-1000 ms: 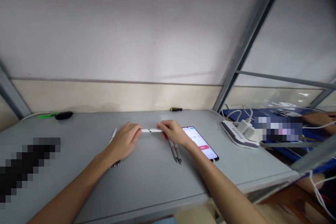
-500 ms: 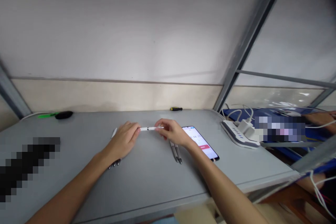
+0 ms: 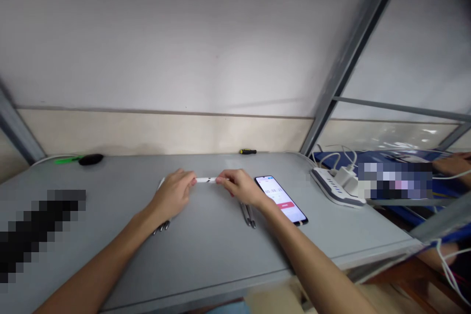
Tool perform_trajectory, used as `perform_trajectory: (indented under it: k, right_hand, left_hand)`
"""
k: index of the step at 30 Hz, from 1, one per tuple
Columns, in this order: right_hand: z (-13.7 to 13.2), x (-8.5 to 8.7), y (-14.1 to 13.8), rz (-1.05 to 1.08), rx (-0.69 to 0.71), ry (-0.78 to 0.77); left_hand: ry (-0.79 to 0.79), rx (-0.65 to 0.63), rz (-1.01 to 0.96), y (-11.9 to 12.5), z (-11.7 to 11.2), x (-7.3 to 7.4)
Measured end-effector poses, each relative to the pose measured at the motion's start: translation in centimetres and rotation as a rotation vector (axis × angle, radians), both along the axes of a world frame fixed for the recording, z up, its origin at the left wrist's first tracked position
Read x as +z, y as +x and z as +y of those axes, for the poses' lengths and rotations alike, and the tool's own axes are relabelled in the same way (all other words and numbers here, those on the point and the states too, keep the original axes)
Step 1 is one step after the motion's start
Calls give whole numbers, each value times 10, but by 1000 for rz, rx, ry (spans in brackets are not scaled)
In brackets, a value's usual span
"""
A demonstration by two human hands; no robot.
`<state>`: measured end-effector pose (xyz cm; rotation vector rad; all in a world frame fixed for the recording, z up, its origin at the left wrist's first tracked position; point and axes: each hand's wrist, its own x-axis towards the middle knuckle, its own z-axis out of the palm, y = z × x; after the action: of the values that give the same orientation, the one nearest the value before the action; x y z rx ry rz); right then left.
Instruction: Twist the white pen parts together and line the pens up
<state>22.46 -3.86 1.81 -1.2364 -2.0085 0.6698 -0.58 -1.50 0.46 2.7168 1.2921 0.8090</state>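
Note:
A white pen with a dark mark on its barrel lies level between my two hands, just above the desk. My left hand pinches one end, with the fingers closed around it. At the other end my right hand grips it between thumb and fingertips. Under my left wrist the tips of several pens stick out, the rest mostly covered. Two grey pens lie side by side below my right hand, their upper ends hidden by it.
A phone showing a timer lies right of my right hand. Farther right is a power strip with plugs and white cables. A screwdriver and a black object beside something green lie along the desk's back edge. Another person's hand shows far right.
My right hand has shifted slightly along the pen, its fingers now closer around the end. My left hand stays almost in place. The view has moved a little.

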Motion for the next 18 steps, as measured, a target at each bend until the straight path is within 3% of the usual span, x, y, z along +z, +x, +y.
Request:
perform_trajectory:
  k: [2, 5, 8, 13, 18]
  right_hand:
    - [0, 0, 0, 20, 40, -47]
    - [0, 0, 3, 117, 147, -235]
    - [4, -1, 6, 290, 181, -391]
    - [8, 0, 1, 762, 82, -372]
    - [12, 2, 1, 1180, 130, -469]
  left_hand:
    - [64, -10, 39, 0, 0, 1]
    - [149, -35, 74, 1, -1, 4]
    - [143, -58, 22, 2, -2, 5]
    - [7, -68, -128, 4, -6, 12]
    - [-22, -146, -194, 5, -13, 20]
